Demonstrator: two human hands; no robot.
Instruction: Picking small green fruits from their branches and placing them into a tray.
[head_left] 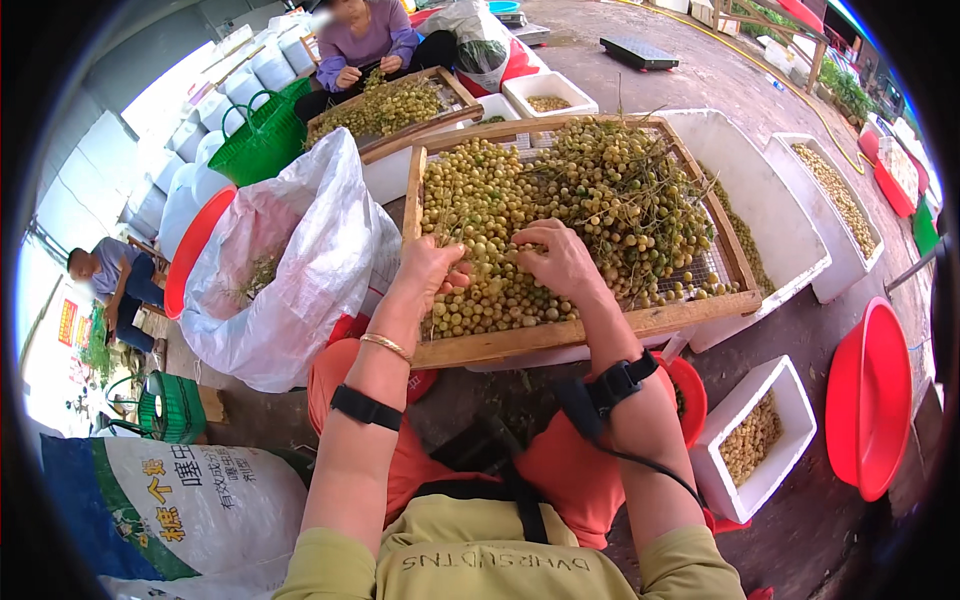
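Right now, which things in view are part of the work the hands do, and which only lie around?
In use: left hand and right hand in the small yellow-green fruits; wooden sieve tray.

Lying about: white plastic sack; green basket; red basin; white foam box; scale.

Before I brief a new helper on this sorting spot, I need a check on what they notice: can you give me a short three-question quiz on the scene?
1. True or false: both the left hand and the right hand rest on the small yellow-green fruits in the wooden-framed mesh tray.
2. What lies just left of the tray? A) a white woven sack B) a metal bucket C) a stack of plates
3. Fill in: the white foam box at the lower right holds loose ____.

Key: 1 true; 2 A; 3 fruits. Whether either hand's grip is closed on fruit cannot be told.
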